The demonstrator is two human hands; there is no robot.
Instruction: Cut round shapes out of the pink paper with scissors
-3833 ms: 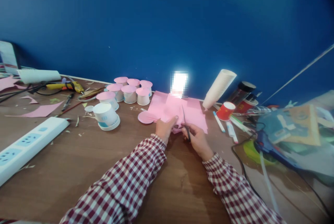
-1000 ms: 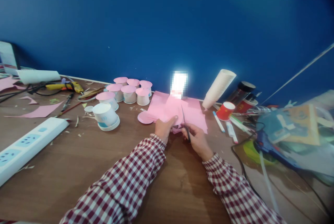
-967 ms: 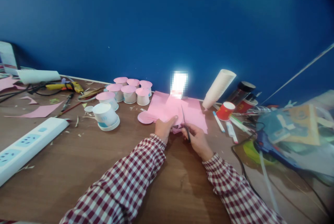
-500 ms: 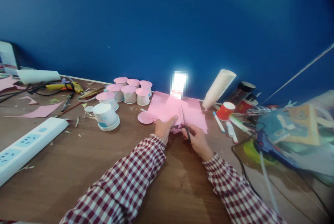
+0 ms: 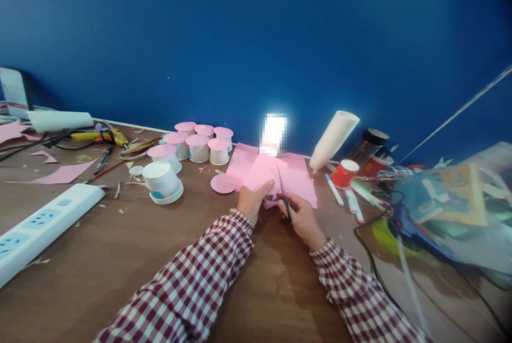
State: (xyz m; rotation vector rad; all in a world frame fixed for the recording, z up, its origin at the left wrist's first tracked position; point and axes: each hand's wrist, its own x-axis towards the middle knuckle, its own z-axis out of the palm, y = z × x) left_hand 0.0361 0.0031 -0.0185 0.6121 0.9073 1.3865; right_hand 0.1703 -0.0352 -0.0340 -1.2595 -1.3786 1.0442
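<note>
My left hand [image 5: 253, 200] is closed on a piece of pink paper [image 5: 262, 172], its thumb lying on top. In my right hand [image 5: 303, 217] is a pair of scissors [image 5: 281, 185], fingers in the handles and blades pointing away from me against the paper's right side. Larger pink sheets [image 5: 302, 169] lie flat beneath and behind both hands. Just left of them rests a pink paper disc [image 5: 222, 183]. How far the blades are apart is hard to make out.
Several paper cups topped with pink discs [image 5: 198, 142] stand at the back left, a bare white cup [image 5: 160, 178] in front. A power strip [image 5: 52, 217] lies left. Rightward are stacked cups [image 5: 335, 137], a red cup [image 5: 344, 173], markers [image 5: 335, 190] and a blue glue gun [image 5: 416, 236].
The view has shifted slightly. My hands stay at nearly the same place, the left still on the pink paper and the right still on the scissors.
</note>
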